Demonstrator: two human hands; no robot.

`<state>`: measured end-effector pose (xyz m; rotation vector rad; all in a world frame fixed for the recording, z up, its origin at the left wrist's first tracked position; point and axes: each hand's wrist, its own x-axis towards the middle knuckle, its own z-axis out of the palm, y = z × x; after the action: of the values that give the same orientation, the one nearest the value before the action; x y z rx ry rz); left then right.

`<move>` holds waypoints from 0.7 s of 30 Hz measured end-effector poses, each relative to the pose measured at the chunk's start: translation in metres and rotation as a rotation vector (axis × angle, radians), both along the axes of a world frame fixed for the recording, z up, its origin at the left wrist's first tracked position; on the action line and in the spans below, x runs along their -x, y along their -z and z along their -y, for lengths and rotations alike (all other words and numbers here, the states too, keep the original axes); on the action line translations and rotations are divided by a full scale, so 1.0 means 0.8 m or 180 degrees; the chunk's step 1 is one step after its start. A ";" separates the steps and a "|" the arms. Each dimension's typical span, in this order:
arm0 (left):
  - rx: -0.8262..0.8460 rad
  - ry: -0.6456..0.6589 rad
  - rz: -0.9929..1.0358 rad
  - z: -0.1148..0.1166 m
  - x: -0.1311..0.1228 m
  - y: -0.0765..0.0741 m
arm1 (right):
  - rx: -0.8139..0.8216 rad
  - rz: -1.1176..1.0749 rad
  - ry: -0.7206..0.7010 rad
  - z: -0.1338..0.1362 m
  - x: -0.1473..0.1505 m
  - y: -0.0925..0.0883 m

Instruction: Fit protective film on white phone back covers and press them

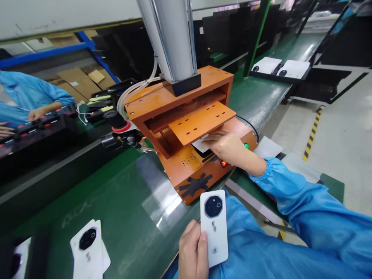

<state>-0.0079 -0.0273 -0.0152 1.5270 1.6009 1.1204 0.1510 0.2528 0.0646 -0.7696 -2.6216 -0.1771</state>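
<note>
At six o'clock, my left hand (193,248) grips a white panel (216,236) low along its edge, presumably sparing the printed face. My right hand (225,147), just off centre towards three o'clock, reaches beneath the orange press (203,121), fingers on a white piece (200,145), likely steadying its seat (whether they pinch it, I can't tell).

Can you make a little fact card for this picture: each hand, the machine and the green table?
Left hand: holds a flat white rectangular panel with a dark octagonal patch
Right hand: touches a flat white piece below an orange plate
Machine: orange metal press, grey cylinder on top
Green table: overlapping flat white panels at lower left
</note>
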 end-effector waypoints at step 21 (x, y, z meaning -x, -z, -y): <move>-0.1548 -0.0176 -0.2796 -0.060 0.012 0.010 | -0.0077 -0.1807 0.1666 0.107 -0.109 0.126</move>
<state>-0.0173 0.0204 -0.0229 2.5530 2.0010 0.9541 0.2379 0.1670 -0.0360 -1.2703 -1.8503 -0.1112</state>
